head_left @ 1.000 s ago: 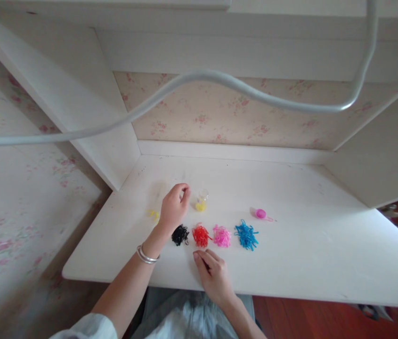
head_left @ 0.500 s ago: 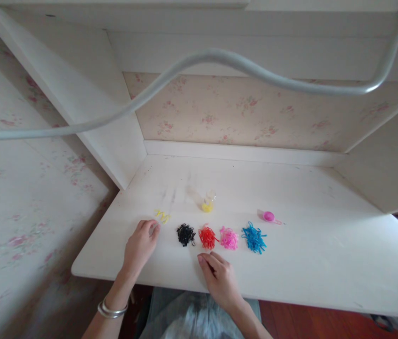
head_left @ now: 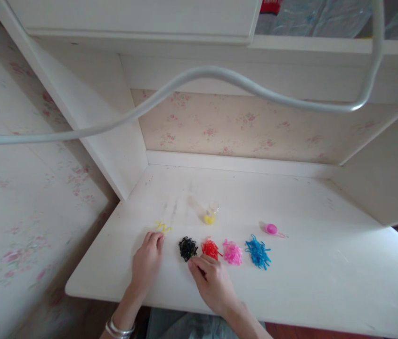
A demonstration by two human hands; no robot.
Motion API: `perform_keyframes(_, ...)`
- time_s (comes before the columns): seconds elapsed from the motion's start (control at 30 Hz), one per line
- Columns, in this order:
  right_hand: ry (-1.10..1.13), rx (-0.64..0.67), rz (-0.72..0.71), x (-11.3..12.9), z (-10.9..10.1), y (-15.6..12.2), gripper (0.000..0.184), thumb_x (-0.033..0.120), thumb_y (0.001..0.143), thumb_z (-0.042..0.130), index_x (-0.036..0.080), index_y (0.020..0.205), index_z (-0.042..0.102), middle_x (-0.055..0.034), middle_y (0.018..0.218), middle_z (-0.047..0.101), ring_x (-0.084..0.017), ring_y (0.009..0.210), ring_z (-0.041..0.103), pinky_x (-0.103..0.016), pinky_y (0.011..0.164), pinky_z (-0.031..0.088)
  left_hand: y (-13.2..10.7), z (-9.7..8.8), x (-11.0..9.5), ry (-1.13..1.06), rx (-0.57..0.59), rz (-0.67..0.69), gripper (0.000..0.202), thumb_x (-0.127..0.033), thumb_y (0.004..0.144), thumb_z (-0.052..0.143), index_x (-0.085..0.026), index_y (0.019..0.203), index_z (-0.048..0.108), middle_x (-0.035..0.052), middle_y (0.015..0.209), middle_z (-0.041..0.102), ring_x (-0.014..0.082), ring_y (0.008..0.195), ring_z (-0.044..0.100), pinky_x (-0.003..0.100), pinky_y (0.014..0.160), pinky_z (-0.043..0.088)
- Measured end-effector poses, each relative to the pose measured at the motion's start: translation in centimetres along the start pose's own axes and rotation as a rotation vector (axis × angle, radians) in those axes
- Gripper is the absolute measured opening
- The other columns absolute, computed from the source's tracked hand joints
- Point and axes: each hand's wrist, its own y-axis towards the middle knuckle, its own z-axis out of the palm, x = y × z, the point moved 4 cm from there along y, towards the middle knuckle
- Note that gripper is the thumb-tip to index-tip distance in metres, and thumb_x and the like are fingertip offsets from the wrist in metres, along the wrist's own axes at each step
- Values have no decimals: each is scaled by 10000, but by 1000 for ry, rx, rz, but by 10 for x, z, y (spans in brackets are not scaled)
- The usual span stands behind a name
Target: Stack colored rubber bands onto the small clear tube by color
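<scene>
My left hand [head_left: 147, 261] rests on the desk at the left, fingers drawn together just below a few loose yellow rubber bands [head_left: 164, 228]. Its fingertips are by the nearest bands; anything pinched there is too small to make out. My right hand [head_left: 213, 282] has thumb and forefinger pressed together at the lower edge of the black rubber band pile [head_left: 188, 248]. Whether a band is between them cannot be seen. Its knuckles partly cover the red pile [head_left: 210, 249]. Beside that lie a pink pile [head_left: 232, 253] and a blue pile [head_left: 258, 252].
Behind the piles stands a small clear container [head_left: 210, 216] with yellow at its bottom. A round pink object [head_left: 271, 229] with a thin tail lies at the right. A pale bent tube [head_left: 206, 71] crosses above the white desk [head_left: 308, 282]. Shelf panels [head_left: 89, 108] enclose the back.
The camera view has tilted up, so the desk sits lower. My right hand has moved left, from below the red pile to the black one. My left fingers have drawn closer together.
</scene>
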Motion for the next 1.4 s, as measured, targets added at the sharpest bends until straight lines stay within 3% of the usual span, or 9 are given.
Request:
perform_keyframes(0.13,-184,66,-38,19,4,47,283,299,945,401,252,886,673,-17,844,675,-145,767,630,-220,640,403,-9,-1,16,-270,-77,-62,288,-393,922,359,-196,929,568,55,947,599,198,879,596,331,781,477)
perform_keyframes(0.33,-461,229,56,20,39,106,247,317,905,447,220,1031,636,-80,988,675,-224,868,649,-318,715,463,-19,-1,28,-453,-115,-156,316,-450,901,389,-192,899,571,60,906,594,206,823,577,351,751,479)
perform_keyframes(0.5,-494,268,60,18,59,123,238,219,911,410,180,999,627,-112,986,659,-234,884,649,-349,721,478,-14,-3,29,-493,-131,-183,332,-473,889,407,-188,911,578,61,916,606,204,829,576,347,752,478)
perform_keyframes(0.63,-507,263,58,19,60,122,225,114,875,428,183,967,620,-87,975,654,-212,855,655,-316,702,476,-11,-3,30,-496,-152,-174,352,-501,879,411,-196,897,584,57,902,616,213,843,583,352,764,478)
perform_keyframes(0.73,-493,223,56,24,48,110,219,148,899,415,202,963,618,-68,965,654,-190,808,654,-280,675,462,-11,-3,31,-501,-154,-190,356,-503,878,408,-195,891,585,52,887,615,211,816,580,347,740,476)
perform_keyframes(0.87,-197,-43,19,27,6,87,266,267,936,397,238,904,660,-27,850,664,-141,731,621,-229,652,427,-12,-5,30,-481,-122,-214,346,-482,892,391,-196,877,585,39,854,614,199,774,576,329,713,471)
perform_keyframes(1.07,324,-491,262,-20,-67,79,347,459,842,522,167,908,697,-21,701,634,-120,579,509,-227,549,385,-12,-5,28,-452,-118,-213,354,-489,896,383,-192,869,574,36,837,619,193,767,583,324,716,467)
perform_keyframes(1.2,403,-563,335,-41,-85,88,353,475,784,590,166,905,712,-21,719,640,-124,610,509,-239,586,383,-13,-5,27,-447,-129,-216,354,-486,900,371,-192,862,563,32,817,616,193,760,586,326,714,466)
perform_keyframes(1.4,407,-539,336,-48,-81,94,357,471,773,594,169,913,724,-40,768,669,-147,679,554,-259,639,405,-15,-7,23,-446,-135,-183,346,-467,900,380,-188,837,576,27,804,611,177,735,576,307,696,459)
